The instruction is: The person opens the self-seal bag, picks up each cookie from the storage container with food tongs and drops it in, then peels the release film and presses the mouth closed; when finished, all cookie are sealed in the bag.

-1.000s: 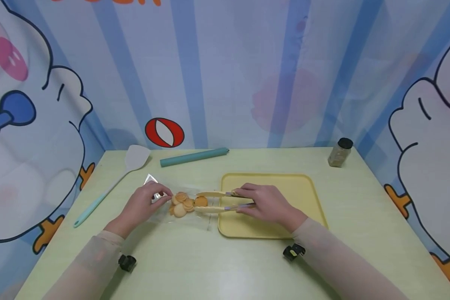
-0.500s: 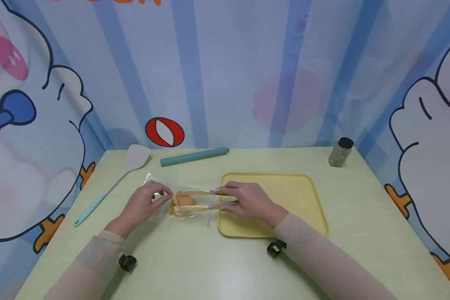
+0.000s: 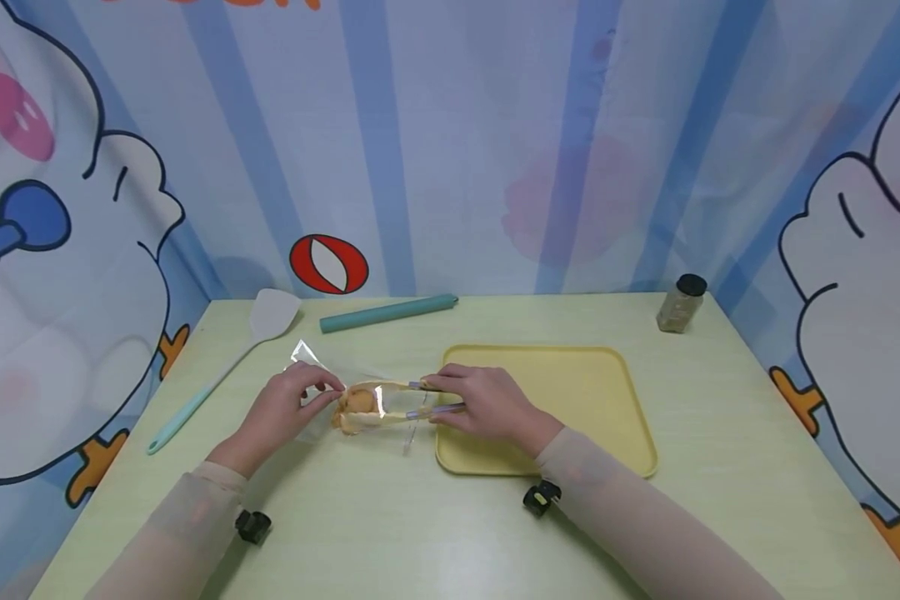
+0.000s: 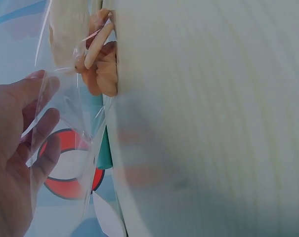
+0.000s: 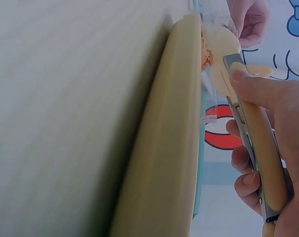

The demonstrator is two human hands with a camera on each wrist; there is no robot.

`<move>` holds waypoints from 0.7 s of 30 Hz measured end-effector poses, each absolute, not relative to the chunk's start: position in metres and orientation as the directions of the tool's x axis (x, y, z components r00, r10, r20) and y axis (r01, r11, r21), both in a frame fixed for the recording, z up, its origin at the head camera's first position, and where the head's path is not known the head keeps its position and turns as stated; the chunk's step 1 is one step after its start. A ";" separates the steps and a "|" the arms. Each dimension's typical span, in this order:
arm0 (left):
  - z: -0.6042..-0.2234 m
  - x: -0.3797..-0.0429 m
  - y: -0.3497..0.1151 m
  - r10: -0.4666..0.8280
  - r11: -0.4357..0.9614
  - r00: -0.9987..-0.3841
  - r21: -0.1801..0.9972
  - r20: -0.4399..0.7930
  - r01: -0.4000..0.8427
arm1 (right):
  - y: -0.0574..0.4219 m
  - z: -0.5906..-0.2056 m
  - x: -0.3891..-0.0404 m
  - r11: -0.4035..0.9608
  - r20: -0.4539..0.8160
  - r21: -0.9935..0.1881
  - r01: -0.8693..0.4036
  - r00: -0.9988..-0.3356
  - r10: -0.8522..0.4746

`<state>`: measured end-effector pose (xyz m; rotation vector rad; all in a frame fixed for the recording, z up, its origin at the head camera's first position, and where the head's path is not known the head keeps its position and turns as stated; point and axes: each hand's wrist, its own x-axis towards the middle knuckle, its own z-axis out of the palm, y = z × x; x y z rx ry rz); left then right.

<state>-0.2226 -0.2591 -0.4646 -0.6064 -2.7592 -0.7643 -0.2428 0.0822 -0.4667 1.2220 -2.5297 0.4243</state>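
Note:
A clear plastic bag (image 3: 399, 442) lies on the table with several round golden biscuits (image 3: 360, 402) in it. My left hand (image 3: 281, 412) pinches the bag between thumb and fingers; in the left wrist view the film (image 4: 65, 111) stretches in front of the fingers. My right hand (image 3: 487, 404) grips a pair of tongs (image 3: 429, 411) with pale yellow tips and metal arms. Those tips reach leftward into the bag, one on each side of the biscuits. Whether they touch a biscuit is hard to tell through the glare. In the right wrist view, fingers and thumb wrap the tongs' yellow handle (image 5: 263, 153).
A yellow tray (image 3: 570, 400) lies under my right hand. Along the back are a white spatula (image 3: 273, 315) with a pale green handle, a teal rod (image 3: 388, 313) and a black-capped jar (image 3: 680, 306). A striped cartoon curtain (image 3: 465, 150) hangs behind the table.
My right hand has moved left, pushing the tongs further into the bag. The biscuit seen between the tips near the bag's right part is now among the others. My left hand has stayed put.

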 end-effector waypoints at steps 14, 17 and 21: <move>-0.469 -0.225 -0.263 0.349 0.768 -0.874 0.432 0.338 0.473 | 0.106 -0.464 -0.227 0.632 0.389 -0.167 -0.757 -0.639 -0.664; -0.469 -0.224 -0.262 0.338 0.772 -0.882 0.438 0.329 0.460 | 0.118 -0.464 -0.222 0.651 0.380 -0.178 -0.737 -0.662 -0.646; -0.469 -0.222 -0.263 0.334 0.776 -0.885 0.438 0.324 0.453 | 0.135 -0.464 -0.215 0.677 0.383 -0.181 -0.713 -0.685 -0.619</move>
